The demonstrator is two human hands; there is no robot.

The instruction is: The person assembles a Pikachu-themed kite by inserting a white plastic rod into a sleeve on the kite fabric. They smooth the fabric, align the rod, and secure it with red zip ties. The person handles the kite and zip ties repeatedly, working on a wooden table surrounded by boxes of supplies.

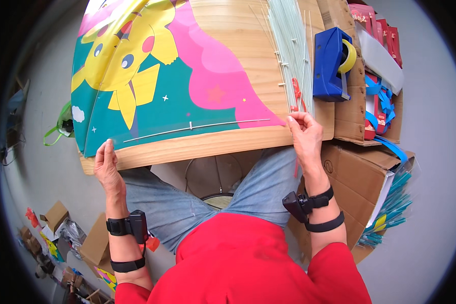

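Evidently a thin pale plastic rod (pixel 197 126) is being laid across the colourful printed kite sheet with a yellow cartoon figure (pixel 152 76), which covers the wooden tabletop (pixel 228 30) in the upper middle of the frame. At lower left, the left hand (pixel 106 164) lies flat and open on the sheet's near corner; right of centre, the right hand (pixel 304 133) seems pinched on the rod's end. Fixing calls for tape: the blue tape dispenser (pixel 331 63) sits upper right, beyond the bundle of spare pale rods (pixel 291 45) and cardboard boxes (pixel 359 167)
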